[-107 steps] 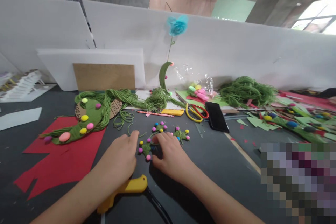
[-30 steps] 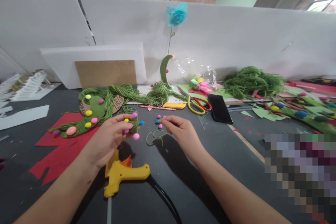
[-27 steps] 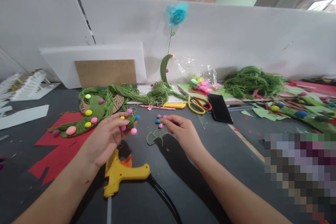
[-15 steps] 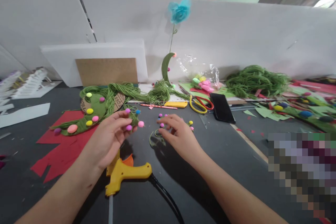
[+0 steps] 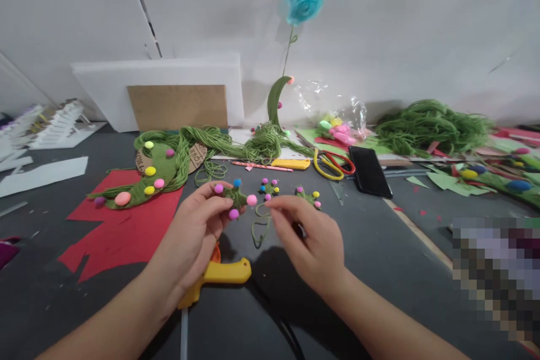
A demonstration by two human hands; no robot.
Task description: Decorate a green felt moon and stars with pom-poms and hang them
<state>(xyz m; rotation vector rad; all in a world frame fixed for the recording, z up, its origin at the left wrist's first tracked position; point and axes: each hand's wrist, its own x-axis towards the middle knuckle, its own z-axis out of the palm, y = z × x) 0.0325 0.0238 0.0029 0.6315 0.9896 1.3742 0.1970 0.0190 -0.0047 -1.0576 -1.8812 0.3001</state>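
In my left hand (image 5: 198, 225), the thumb and fingers grip a small green star (image 5: 236, 198) tipped with pink, purple and blue pom-poms. My right hand (image 5: 312, 236) is closed in a pinch to the right of the star. A thin looped piece of green yarn (image 5: 260, 230) runs from its fingertips. Beyond the hands, two more green stars with pom-poms lie on the dark table, one star (image 5: 269, 188) in the middle and another star (image 5: 309, 197) partly behind the right hand. Under my left wrist, a yellow glue gun (image 5: 225, 273) is partly hidden.
Red felt (image 5: 122, 242) lies at left below a green crescent (image 5: 158, 171) with pom-poms. Farther back are scissors (image 5: 329, 166), a yellow cutter (image 5: 291, 164), a pencil (image 5: 261, 166), a black phone (image 5: 369, 171) and green yarn (image 5: 434, 126). A blue flower (image 5: 304, 3) stands upright.
My right hand has closed its fingertips on the yarn, which now hangs from them. The star in my left hand has turned more toward the camera. The view has tilted down slightly.
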